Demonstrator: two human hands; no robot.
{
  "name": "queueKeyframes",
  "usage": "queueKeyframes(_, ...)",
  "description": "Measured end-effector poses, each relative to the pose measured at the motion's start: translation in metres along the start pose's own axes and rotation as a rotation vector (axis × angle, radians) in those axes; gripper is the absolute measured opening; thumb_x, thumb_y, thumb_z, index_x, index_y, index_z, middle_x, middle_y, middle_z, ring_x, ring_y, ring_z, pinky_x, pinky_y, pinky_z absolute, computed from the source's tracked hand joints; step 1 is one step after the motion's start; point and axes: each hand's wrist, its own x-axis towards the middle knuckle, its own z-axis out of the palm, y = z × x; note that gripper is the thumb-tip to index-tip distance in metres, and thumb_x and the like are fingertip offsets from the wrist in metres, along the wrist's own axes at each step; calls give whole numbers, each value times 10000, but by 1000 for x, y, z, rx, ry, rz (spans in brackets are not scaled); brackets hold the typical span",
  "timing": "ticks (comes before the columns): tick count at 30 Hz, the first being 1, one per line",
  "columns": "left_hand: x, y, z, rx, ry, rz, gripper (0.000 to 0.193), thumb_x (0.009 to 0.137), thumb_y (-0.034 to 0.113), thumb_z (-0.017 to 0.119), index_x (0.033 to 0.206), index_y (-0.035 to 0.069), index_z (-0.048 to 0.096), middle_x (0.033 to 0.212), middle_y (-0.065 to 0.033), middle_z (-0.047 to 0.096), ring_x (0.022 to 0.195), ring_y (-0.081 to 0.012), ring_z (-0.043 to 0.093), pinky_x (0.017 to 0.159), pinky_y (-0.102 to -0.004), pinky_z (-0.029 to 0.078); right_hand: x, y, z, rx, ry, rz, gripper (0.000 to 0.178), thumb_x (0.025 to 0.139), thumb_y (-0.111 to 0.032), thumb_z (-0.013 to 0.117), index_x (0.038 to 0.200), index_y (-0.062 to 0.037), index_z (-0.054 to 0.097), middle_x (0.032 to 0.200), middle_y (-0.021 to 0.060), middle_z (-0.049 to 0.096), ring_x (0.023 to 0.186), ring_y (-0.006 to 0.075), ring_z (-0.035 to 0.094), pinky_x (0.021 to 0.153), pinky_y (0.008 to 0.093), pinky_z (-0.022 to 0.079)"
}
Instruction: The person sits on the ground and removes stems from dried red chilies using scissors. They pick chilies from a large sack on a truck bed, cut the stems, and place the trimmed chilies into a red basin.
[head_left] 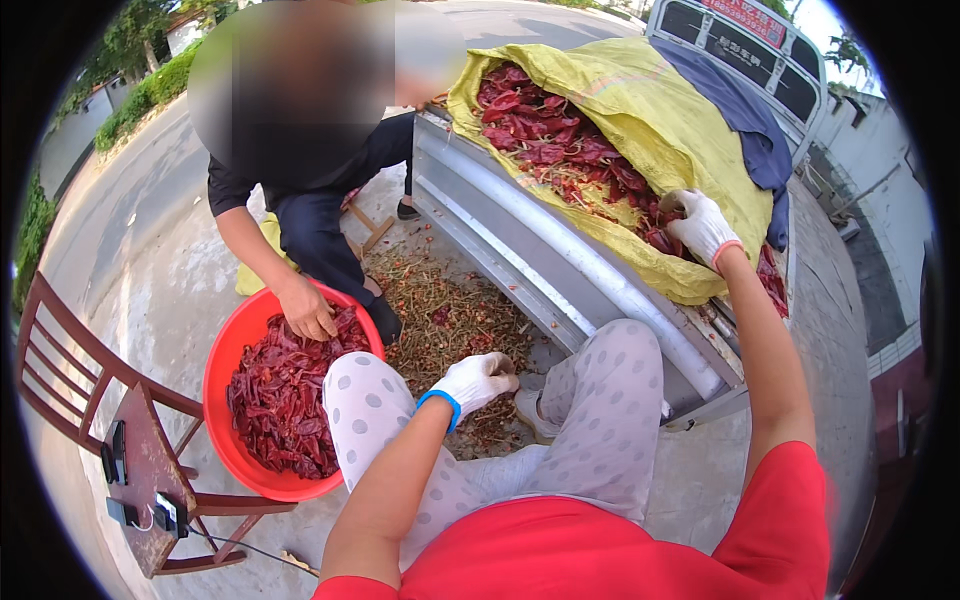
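Observation:
My right hand [703, 228], in a white glove with a pink cuff, reaches to the lower edge of a heap of dried red chili peppers [545, 130]. Its curled fingers close on a dried red chili pepper there. The heap lies in an opened yellow woven sack [640, 105] on a truck bed. Between my knees, my left hand [478, 385], gloved in white with a blue cuff, is held with bent fingers pressed together over the littered ground. Whatever it may hold is hidden. At my left stands a red basin [222, 440] filled with dried chili peppers [285, 400].
Across from me sits a person in dark clothes, one bare hand [308, 310] on the basin's peppers. Pepper stems and scraps [440, 300] litter the ground beside the metal truck side [540, 240]. A wooden chair [150, 450] at far left carries small black devices and a cable.

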Motion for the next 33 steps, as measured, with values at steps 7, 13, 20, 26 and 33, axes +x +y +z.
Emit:
queueKeyframes(7,2,8,0,-544,-59,-9,371,878,253,660,1176,36,620,1003,-73,680,766,-128,630,724,-278,512,-15,-22,-7,964,227,206,516,801,-32,644,1311,-35,560,1197,119,639,1038,209,616,910,300,485)
queueKeyframes(13,1,10,-5,-855,-36,3,404,881,237,673,1212,30,569,961,-69,668,774,-161,650,693,-289,523,-33,-30,13,136,331,-34,358,802,-158,607,1148,-91,668,1137,195,652,1061,327,637,923,369,502)
queueKeyframes(20,22,19,12,-1322,-268,181,491,878,276,697,1289,101,493,1140,-116,629,949,-262,655,781,-421,555,-57,-46,52,163,486,-33,262,847,-71,617,1101,-32,664,975,152,697,894,281,681,821,352,528)
queueKeyframes(26,60,7,37,-1665,-304,88,454,899,326,659,1254,91,500,1217,-174,597,1063,-365,610,877,-577,513,-73,-88,57,466,207,-70,240,862,-165,618,1058,-48,692,978,181,697,921,326,674,832,387,522)
queueKeyframes(33,35,13,-47,-1740,369,222,241,952,319,596,1065,106,608,979,-69,655,866,-240,640,756,-442,542,-69,-133,147,378,-428,-129,277,851,-232,584,1034,-72,717,1031,186,698,1009,356,649,886,415,505)
